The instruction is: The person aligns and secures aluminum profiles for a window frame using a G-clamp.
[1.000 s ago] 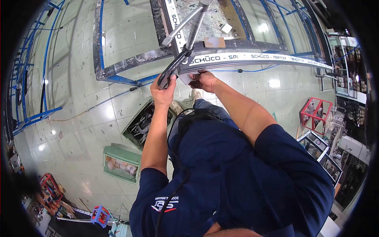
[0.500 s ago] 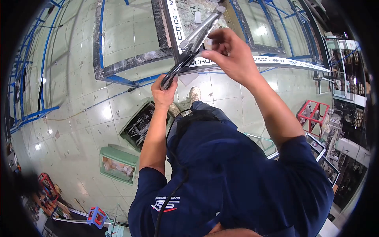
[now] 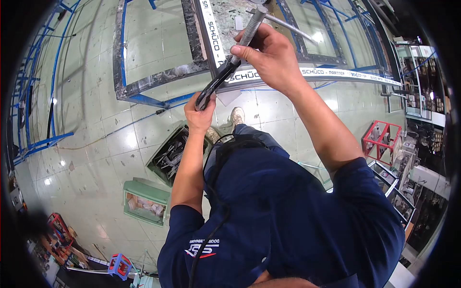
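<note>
A hand tool (image 3: 222,77) with black handles and a ribbed metal shaft slants over the corner of a dark frame (image 3: 269,78) marked SCHÜCO. My left hand (image 3: 200,113) is closed around its black lower end. Higher up, the thumb and fingers of my right hand (image 3: 271,57) wrap round the ribbed shaft (image 3: 252,30). A thin metal bar (image 3: 288,26) crosses the shaft near its top and points to the right. The curled fingers of my right hand are partly hidden behind the shaft.
Blue metal stands (image 3: 144,99) support the frame. On the tiled floor to the left are an open case (image 3: 168,153) of metal parts and a green box (image 3: 144,201). A red rack (image 3: 381,141) stands at the right, and a blue crate (image 3: 119,265) at the lower left.
My right hand has moved left and closed on the ribbed shaft. The metal bar has swung from lying along the shaft to pointing right. My left hand has hardly moved.
</note>
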Demonstrator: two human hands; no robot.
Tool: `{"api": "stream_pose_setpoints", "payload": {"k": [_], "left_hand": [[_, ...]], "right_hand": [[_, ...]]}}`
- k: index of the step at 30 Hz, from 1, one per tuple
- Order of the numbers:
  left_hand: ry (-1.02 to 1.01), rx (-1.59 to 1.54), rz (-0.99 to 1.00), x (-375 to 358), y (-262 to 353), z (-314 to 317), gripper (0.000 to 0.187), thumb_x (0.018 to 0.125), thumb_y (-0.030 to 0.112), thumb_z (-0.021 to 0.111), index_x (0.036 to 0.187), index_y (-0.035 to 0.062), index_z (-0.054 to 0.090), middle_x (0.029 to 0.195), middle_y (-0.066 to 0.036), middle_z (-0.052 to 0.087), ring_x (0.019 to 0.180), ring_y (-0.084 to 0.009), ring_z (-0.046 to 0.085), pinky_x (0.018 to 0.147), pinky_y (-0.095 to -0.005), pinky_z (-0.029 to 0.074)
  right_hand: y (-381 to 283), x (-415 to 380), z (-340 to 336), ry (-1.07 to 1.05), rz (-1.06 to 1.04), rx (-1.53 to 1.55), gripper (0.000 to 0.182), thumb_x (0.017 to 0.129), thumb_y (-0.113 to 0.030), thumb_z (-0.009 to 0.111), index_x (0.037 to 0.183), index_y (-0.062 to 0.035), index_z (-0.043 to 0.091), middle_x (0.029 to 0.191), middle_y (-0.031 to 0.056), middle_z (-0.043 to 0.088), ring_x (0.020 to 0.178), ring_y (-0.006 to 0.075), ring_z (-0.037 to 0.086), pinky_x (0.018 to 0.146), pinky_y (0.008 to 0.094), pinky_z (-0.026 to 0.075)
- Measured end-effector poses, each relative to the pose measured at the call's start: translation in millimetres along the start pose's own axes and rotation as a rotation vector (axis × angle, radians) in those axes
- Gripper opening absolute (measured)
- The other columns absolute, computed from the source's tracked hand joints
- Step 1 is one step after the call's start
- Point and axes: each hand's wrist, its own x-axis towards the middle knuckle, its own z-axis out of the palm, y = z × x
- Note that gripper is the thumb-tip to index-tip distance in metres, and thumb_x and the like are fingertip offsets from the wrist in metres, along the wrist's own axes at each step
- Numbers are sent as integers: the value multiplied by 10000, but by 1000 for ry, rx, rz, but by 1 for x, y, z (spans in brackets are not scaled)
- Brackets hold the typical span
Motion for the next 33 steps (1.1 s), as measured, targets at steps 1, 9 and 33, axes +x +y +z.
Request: {"api": "stream_pose_setpoints", "payload": {"k": [1,9,33], "left_hand": [[5,6,-4,1,0,0,156,859,127,799,875,19,688,696,-6,616,629,-82,502,590,-253,431],[-19,7,35,3,-6,1,154,867,122,789,855,12,682,681,-6,592,635,-86,501,587,-264,430],[-3,-57,-9,2,-4,1,145,874,128,779,862,21,681,712,-2,610,654,-88,512,608,-263,438]], "right_hand": [[0,0,-1,-27,37,23,282,890,-156,782,1123,-29,686,963,35,702,829,107,616,780,280,524],[4,3,-7,-45,-2,99,288,942,-76,740,1213,-16,661,1063,40,675,996,99,615,906,288,519],[-10,10,-12,-102,-37,258,343,851,-195,850,1053,-26,630,977,29,674,960,127,629,887,308,523]]}}
